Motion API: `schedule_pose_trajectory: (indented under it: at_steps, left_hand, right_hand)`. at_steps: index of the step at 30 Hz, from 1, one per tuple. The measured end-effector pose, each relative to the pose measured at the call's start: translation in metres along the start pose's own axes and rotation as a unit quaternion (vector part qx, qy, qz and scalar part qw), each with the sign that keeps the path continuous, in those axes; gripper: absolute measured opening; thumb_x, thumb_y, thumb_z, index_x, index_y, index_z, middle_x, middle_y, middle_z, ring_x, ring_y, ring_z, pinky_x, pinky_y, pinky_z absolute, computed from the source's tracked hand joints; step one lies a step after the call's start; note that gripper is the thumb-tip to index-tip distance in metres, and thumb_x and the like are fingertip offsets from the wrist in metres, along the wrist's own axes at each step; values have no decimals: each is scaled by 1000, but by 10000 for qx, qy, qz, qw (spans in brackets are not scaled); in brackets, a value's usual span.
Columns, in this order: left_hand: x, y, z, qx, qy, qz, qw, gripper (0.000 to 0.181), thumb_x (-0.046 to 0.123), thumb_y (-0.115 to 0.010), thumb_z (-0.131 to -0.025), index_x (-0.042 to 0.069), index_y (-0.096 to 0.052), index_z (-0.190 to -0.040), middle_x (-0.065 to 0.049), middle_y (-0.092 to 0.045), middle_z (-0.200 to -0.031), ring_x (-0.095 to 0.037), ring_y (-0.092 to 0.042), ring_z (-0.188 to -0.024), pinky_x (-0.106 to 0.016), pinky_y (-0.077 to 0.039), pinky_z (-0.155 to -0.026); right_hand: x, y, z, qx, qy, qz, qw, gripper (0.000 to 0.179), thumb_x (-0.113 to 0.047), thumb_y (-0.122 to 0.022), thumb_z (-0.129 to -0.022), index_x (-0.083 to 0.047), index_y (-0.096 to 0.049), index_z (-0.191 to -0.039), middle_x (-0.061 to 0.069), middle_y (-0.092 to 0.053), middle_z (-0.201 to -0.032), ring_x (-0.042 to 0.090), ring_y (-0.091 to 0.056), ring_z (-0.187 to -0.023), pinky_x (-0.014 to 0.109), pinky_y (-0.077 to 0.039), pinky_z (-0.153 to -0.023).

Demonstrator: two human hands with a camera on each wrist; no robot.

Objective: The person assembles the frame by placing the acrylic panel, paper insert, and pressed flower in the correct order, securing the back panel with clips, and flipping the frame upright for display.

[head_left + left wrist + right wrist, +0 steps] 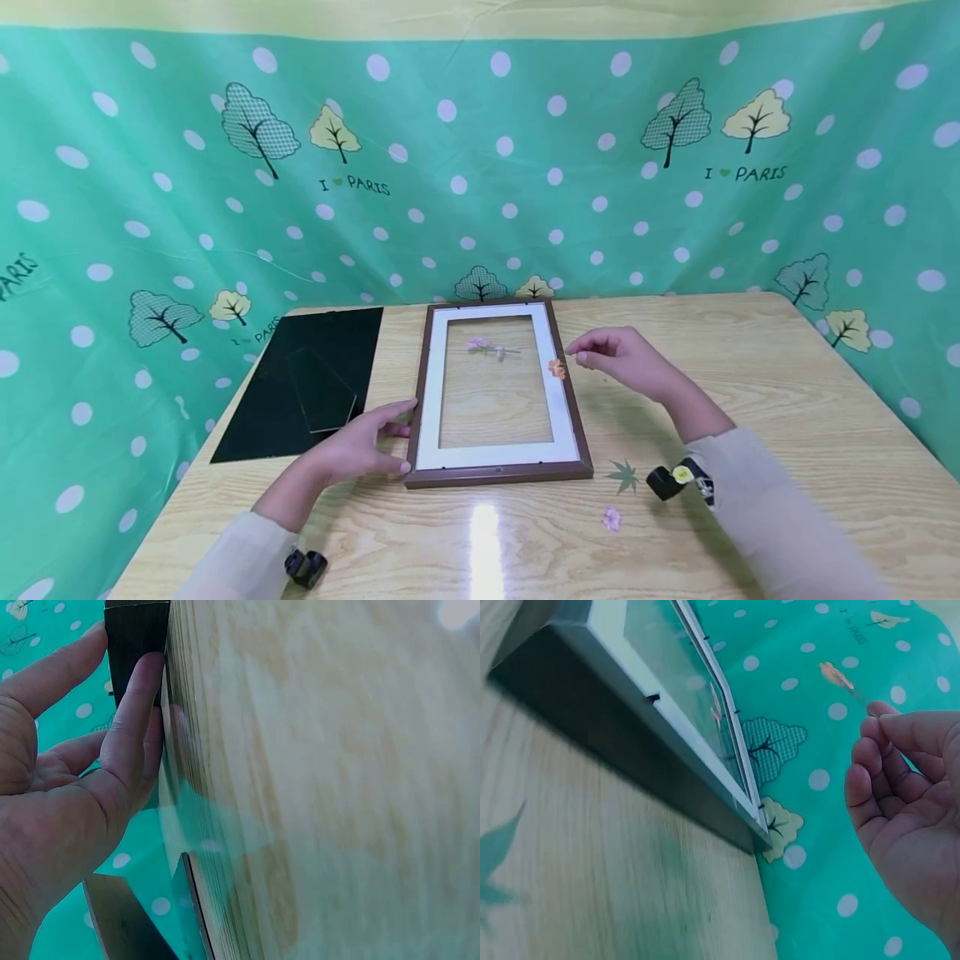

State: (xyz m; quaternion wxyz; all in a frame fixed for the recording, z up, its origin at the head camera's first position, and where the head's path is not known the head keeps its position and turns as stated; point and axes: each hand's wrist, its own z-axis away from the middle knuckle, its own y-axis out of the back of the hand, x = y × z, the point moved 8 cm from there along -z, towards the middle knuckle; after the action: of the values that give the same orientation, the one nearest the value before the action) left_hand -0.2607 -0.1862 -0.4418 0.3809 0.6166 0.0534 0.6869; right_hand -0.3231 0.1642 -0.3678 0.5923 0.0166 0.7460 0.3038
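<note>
Head: your right hand [621, 360] pinches a ruffled orange flower [557, 368], left of that grip, against the brown rectangular frame [517, 475]. Left wrist: your left hand [67, 817], fingers parted, touches the frame's dark side. Right wrist: the petals stand above your pinch on a thin stem.

My head view looks forward and down over the table [787, 375], widest — wrist views sit close, rolled sideways, along the left fingers [126, 742] and right fingers [866, 756]; I get the orange flower [557, 368] in both head and right wrist.
</note>
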Motion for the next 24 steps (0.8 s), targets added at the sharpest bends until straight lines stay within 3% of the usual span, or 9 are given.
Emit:
schedule_pose_trajectory:
  at_steps: [4,10,19,24]
  left_hand:
    - [-1,0,-1,36,69,20,10000,89,16,-83,-78,14,-34,-152,-10,-46,-143,-28,-49,-124,-48,-42,-102]
    - [-2,1,-1,77,100,31,9999,90,15,-84,-77,15,-35,-152,-9,-45,-144,-27,-49,-124,-50,-40,-104]
    - [-3,1,-1,59,100,-11,9999,90,16,-84,-77,16,-35,-152,-9,-45,-143,-27,-49,-124,-49,-41,-103]
    - [-3,1,0,33,70,28,10000,90,15,-83,-77,15,-33,-153,-10,-44,-144,-28,-49,-124,-49,-41,-103]
  right_hand:
    - [-3,-9,-15,-178,-11,-175,9997,20,-10,-60,-97,1,-69,-111,20,-67,-110,38,-61,-101,41,-53,-85]
    - [-8,-24,-40,-395,-233,-47,9989,20,-9,-58,-98,0,-69,-112,17,-67,-108,43,-59,-100,51,-50,-86]
    - [-9,-45,-73,-597,-399,-126,9973,20,-10,-58,-98,-1,-69,-112,19,-66,-114,33,-61,-104,48,-49,-91]
    - [-1,-63,-91,-517,-605,-244,9965,20,-7,-59,-96,1,-70,-110,22,-67,-107,38,-60,-96,54,-47,-89]
